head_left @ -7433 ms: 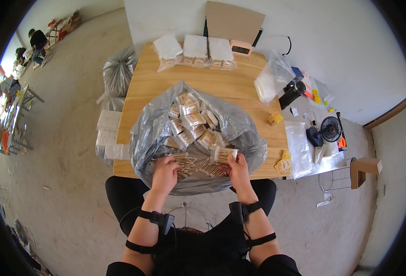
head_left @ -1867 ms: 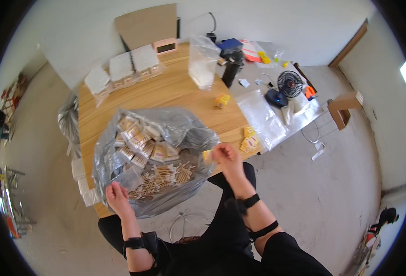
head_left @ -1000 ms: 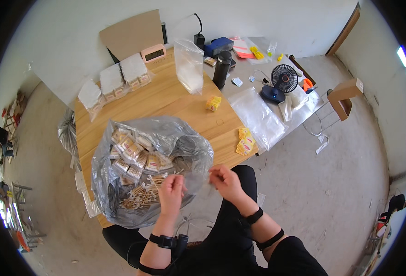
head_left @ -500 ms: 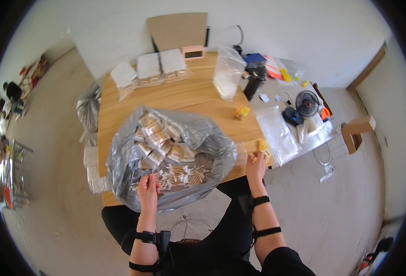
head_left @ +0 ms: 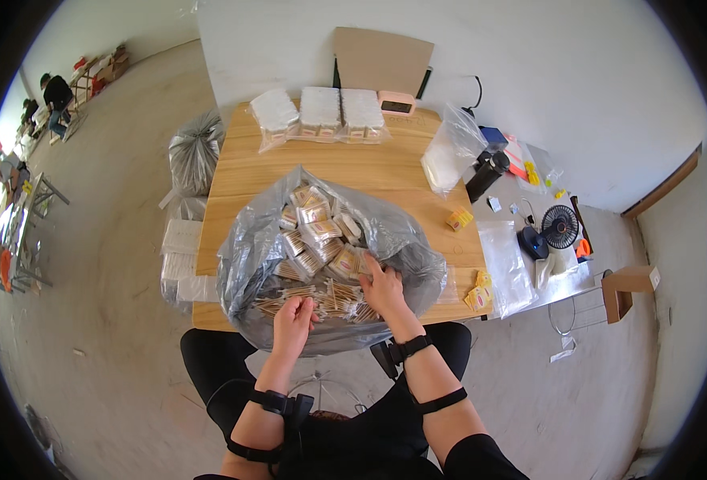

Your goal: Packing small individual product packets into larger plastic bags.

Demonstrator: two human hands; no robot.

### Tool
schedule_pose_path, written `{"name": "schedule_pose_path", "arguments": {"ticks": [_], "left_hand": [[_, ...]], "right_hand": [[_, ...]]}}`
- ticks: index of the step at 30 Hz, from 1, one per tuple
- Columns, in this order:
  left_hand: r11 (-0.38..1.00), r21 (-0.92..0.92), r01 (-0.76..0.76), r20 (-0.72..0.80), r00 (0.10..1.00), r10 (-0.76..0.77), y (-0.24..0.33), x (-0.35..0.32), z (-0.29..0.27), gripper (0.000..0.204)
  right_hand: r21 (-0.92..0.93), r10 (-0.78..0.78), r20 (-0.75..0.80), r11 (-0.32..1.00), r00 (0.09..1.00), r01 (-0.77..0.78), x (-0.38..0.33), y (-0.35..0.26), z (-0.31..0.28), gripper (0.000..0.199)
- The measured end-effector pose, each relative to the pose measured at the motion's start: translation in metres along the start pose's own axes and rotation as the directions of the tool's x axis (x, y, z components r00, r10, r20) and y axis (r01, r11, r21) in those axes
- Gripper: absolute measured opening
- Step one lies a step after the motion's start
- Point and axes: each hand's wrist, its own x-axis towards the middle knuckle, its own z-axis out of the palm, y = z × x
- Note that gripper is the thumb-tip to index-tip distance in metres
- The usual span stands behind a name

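A large grey plastic bag (head_left: 245,248) lies wide open on the wooden table, holding packed bundles of cotton swabs (head_left: 319,230) and, nearer me, loose cotton swabs (head_left: 341,298) with wooden sticks. My left hand (head_left: 292,326) is over the near part of the bag, beside the loose swabs. Its fingers are curled together, and whatever they hold is hidden. Inside the bag's right side, my right hand (head_left: 385,294) has its fingers stretched out and apart, the tips at a swab packet (head_left: 348,261) with a yellow label. Small yellow cards (head_left: 479,293) lie at the table's right edge.
White packs (head_left: 320,110) and a pink clock (head_left: 396,102) line the table's (head_left: 249,160) far edge. A clear bag (head_left: 449,156), another yellow card stack (head_left: 459,218) and a black bottle (head_left: 488,176) stand right. Farther right are clear sheets (head_left: 504,260) and a fan (head_left: 560,226).
My right hand has moved left from the yellow cards into the grey bag, up to the swab packets. My left hand stays curled by the loose swabs. The whole view has shifted.
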Motion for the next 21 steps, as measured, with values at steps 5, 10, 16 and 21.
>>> {"name": "schedule_pose_path", "arguments": {"ticks": [5,10,16,21], "left_hand": [[0.998,-0.066,0.001,-0.011,1.0,-0.001,-0.01,0.004,-0.005,0.025],[0.992,-0.122,0.04,0.196,0.981,-0.016,-0.002,0.006,0.006,0.025],[0.957,-0.246,0.157,0.301,0.95,-0.078,0.007,0.002,0.021,0.021],[0.971,-0.142,0.195,0.325,0.935,-0.14,0.007,-0.003,0.025,0.017]], "right_hand": [[0.276,0.079,-0.108,0.96,0.991,-0.046,0.013,0.008,0.001,0.041],[0.927,0.273,0.353,0.027,0.895,-0.374,-0.017,-0.026,-0.025,0.025],[0.924,0.243,0.373,-0.004,0.896,-0.383,-0.052,-0.056,-0.029,0.029],[0.917,0.293,0.302,0.171,0.907,-0.36,-0.062,-0.055,-0.021,0.027]]}}
